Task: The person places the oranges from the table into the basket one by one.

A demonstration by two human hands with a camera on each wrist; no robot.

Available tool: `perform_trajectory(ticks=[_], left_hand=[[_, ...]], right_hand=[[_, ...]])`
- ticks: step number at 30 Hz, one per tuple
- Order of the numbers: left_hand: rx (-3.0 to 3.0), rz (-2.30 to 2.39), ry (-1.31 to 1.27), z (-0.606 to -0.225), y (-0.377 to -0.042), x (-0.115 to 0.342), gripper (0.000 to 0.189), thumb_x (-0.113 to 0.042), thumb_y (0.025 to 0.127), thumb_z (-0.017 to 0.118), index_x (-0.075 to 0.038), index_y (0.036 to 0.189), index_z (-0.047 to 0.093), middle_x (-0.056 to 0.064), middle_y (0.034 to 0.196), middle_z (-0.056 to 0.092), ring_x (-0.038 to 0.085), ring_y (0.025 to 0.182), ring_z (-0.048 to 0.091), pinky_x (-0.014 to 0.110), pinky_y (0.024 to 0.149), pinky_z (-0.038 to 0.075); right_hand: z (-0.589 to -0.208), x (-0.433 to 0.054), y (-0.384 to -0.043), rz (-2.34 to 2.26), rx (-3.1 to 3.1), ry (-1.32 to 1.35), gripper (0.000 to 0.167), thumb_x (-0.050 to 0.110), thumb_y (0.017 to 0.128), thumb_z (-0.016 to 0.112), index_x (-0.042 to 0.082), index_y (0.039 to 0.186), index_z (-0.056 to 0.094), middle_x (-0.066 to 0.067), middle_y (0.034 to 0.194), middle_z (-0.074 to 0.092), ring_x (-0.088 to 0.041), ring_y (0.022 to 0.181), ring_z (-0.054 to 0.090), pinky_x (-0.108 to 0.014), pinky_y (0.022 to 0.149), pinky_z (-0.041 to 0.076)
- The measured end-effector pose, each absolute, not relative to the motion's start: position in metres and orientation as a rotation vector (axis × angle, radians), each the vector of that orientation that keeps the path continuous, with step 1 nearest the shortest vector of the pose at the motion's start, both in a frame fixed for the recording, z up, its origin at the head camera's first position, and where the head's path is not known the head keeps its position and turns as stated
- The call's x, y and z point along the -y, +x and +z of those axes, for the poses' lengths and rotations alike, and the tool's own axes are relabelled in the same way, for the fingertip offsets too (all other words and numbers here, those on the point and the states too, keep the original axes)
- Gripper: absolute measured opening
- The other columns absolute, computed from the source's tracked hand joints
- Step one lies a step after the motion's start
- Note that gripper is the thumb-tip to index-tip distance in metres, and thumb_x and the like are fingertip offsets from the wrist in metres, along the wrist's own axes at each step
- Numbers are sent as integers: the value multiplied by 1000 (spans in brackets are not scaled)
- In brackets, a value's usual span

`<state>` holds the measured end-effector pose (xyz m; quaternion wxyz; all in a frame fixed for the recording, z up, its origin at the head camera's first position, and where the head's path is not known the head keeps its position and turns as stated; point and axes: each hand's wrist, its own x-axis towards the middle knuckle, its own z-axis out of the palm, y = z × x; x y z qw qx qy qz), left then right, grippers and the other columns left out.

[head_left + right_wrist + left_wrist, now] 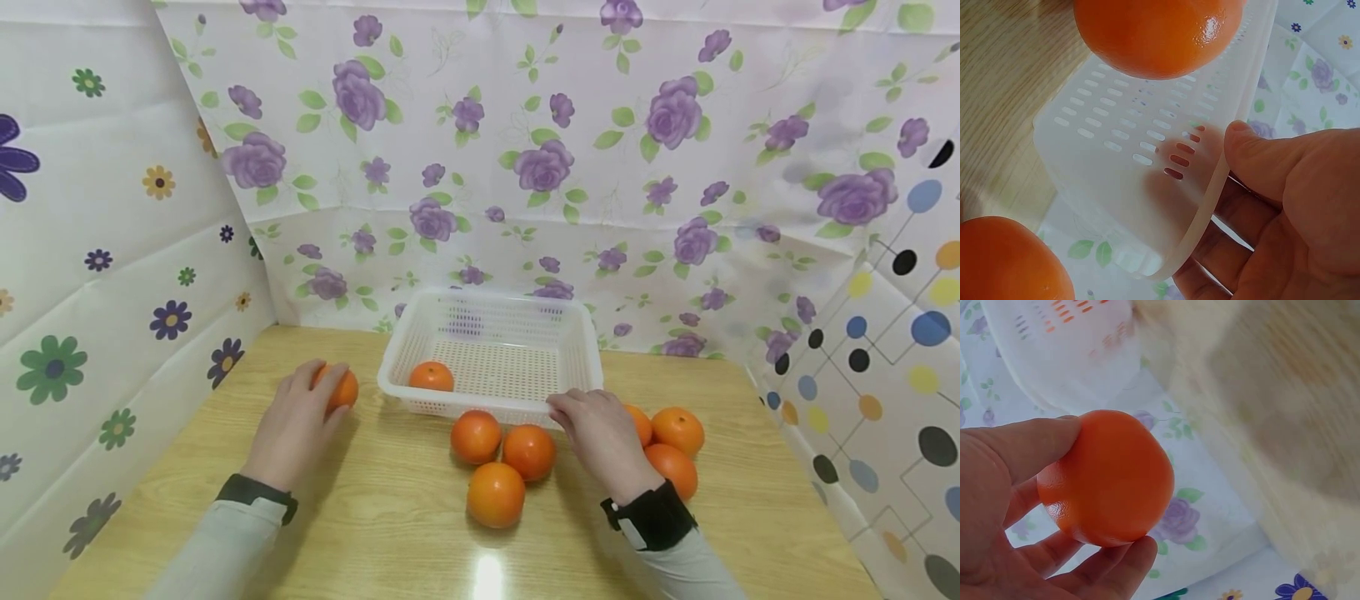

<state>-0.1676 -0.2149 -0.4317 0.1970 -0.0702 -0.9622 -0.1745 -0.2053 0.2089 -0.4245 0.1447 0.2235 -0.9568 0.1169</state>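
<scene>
so the left hand [292, 425] has its thumb and fingers curled round the held orange [347, 389], out to the left of the white basket [465, 402] and apart from it. can't tell if it's fully off the tabletop [375, 525] tbh. the right hand [603, 433] is pinching the basket's rim at the near right corner.

what i'd worry about: that fruit is round and looks shiny, so if the fingertips loosen early it could slip and roll off. carry it too low and it'd probably clip the basket's left rim. there's one orange inside [431, 376], sitting near the front left corner, so a drop on that side could knock the two together.

the right hand's a risk too imo. yank that rim toward the person and the front wall likely shoves the front trio [496, 495], which sits just before it. the right-hand cluster [678, 431] is close beside that wrist, so a careless sideways swing might scatter it.
</scene>
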Motion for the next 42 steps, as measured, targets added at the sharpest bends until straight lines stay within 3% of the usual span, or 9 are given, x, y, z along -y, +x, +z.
perform_trajectory(ticks=[31, 42], left_hand=[[2592, -445, -297, -389, -182, 174, 61, -11, 96, 89, -8, 150, 61, 29, 151, 51, 52, 129, 54, 70, 104, 54], [2562, -426, -341, -384, -191, 166, 60, -12, 95, 89, -10, 148, 61, 29, 151, 51, 51, 128, 55, 69, 100, 57]], right_hand=[[-426, -210, -207, 352, 2747, 649, 19, 17, 105, 79, 12, 123, 82, -3, 105, 81, -29, 96, 74, -48, 98, 56], [-425, -210, -206, 354, 2740, 659, 19, 17, 104, 79, 12, 123, 83, -3, 105, 81, -30, 96, 74, -49, 98, 56]])
